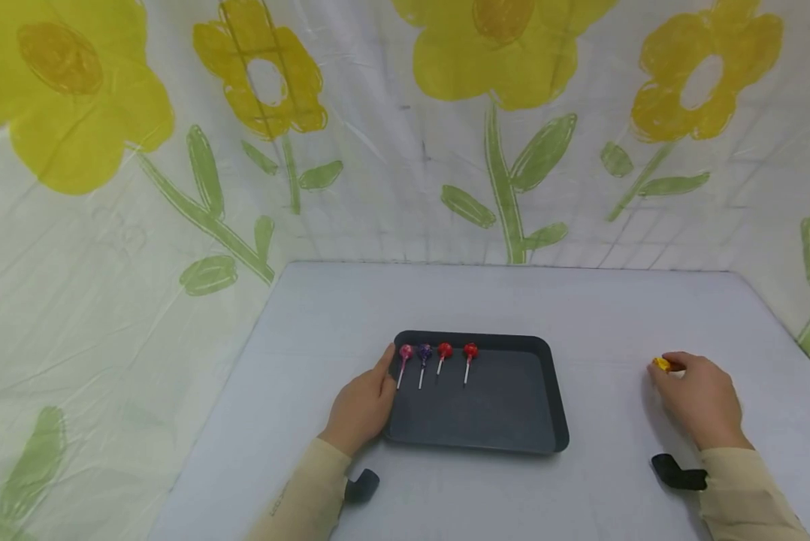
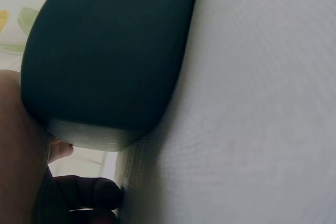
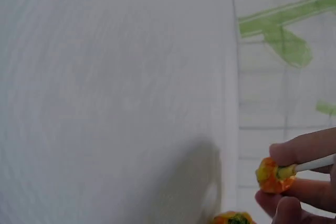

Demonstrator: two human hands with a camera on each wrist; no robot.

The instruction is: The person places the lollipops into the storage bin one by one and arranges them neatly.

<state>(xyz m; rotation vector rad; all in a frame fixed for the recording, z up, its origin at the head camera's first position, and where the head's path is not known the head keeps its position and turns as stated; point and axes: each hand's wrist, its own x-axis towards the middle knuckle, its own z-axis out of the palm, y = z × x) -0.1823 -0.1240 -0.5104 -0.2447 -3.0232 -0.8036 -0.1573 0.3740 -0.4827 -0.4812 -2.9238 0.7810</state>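
A dark grey rectangular tray (image 1: 476, 413) lies on the white table. Along its back left part are several wrapped lollipops: a pink one (image 1: 406, 352), a purple one (image 1: 424, 352) and two red ones, the rightmost red lollipop (image 1: 470, 351) standing a little apart. My left hand (image 1: 363, 409) holds the tray's left edge; the left wrist view is mostly filled by the tray's dark wall (image 2: 110, 51). Well to the right of the tray, my right hand (image 1: 702, 394) pinches a yellow-orange wrapped lollipop (image 3: 273, 176), its white stick running back between the fingers.
Another orange-yellow wrapped piece (image 3: 233, 219) shows at the bottom of the right wrist view, mostly cut off. The table (image 1: 351, 300) meets a pale curtain (image 1: 378, 165) painted with yellow flowers behind and at the sides. Black devices sit at both wrists.
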